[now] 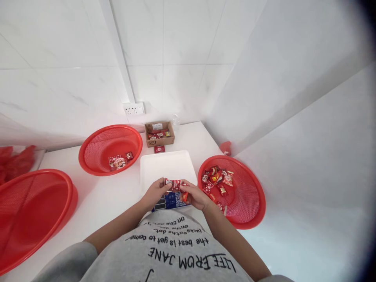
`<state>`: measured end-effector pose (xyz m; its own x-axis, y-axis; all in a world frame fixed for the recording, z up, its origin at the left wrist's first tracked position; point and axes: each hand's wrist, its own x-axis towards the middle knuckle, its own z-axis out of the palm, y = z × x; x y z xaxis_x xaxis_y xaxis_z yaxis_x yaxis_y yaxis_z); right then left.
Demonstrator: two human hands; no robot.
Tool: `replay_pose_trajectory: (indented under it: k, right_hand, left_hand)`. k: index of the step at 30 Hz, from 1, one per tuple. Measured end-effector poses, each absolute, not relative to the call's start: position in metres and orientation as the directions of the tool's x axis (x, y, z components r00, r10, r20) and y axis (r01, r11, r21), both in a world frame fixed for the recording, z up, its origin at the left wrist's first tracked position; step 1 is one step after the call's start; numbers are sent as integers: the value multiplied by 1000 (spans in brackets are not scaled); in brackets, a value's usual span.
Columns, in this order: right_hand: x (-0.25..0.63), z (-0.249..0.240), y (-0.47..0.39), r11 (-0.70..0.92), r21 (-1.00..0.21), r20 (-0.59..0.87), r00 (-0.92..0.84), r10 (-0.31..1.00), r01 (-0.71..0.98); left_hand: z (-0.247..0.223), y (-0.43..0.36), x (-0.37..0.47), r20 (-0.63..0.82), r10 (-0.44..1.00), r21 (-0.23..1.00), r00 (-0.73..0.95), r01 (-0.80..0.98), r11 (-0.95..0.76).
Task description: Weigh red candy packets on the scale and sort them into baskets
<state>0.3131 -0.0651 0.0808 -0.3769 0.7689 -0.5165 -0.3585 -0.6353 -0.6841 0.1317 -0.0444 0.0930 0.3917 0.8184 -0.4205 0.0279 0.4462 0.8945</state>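
Note:
Both my hands meet over the near edge of a digital scale with a white tray [167, 164] and a blue keypad [172, 200]. Between them is a red, patterned wrapped snack packet [175, 184]. My left hand [157, 192] pinches its left end, and my right hand [196, 195] grips the right end. A second small red-orange packet [185, 196] sits under the fingers of my right hand. Just right of the scale, a red mesh basket [249, 188] contains several wrapped snacks [216, 178].
Behind the scale stand a small cardboard box [159, 141] of packets and one dark red packet [159, 149]. A red basket [110, 131] with a few packets is at the back left; another red basket [66, 196] is nearer. Red bags [17, 162] lie far left. A wall socket [133, 108] is behind.

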Motion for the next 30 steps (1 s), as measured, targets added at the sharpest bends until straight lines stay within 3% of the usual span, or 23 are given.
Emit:
replay_pose_trajectory:
  k: [6,10,18,26,30]
  right_hand:
    - [307,70,-55,-515,-576,-622,-69,780,-636]
    - [310,68,-46,-423,-506,-662,23,749,-752]
    - [309,63,-47,-435,-553,-683,87,726,-711]
    - [303,65,-54,-450,-579,-560,-69,825,-679]
    - [315,68,-56,-439,-624,-540,-49,840,-647]
  left_hand:
    - [78,-41,122,-576,788,794,218,-81,602]
    - [70,-39,116,-660,733,722,166,-133,679]
    - [68,-47,115,-748,618,601,241,-149,785]
    - [66,-52,120,-739,606,604,295,-109,789]
    - [63,-52,121,-738,605,609,298,-91,788]
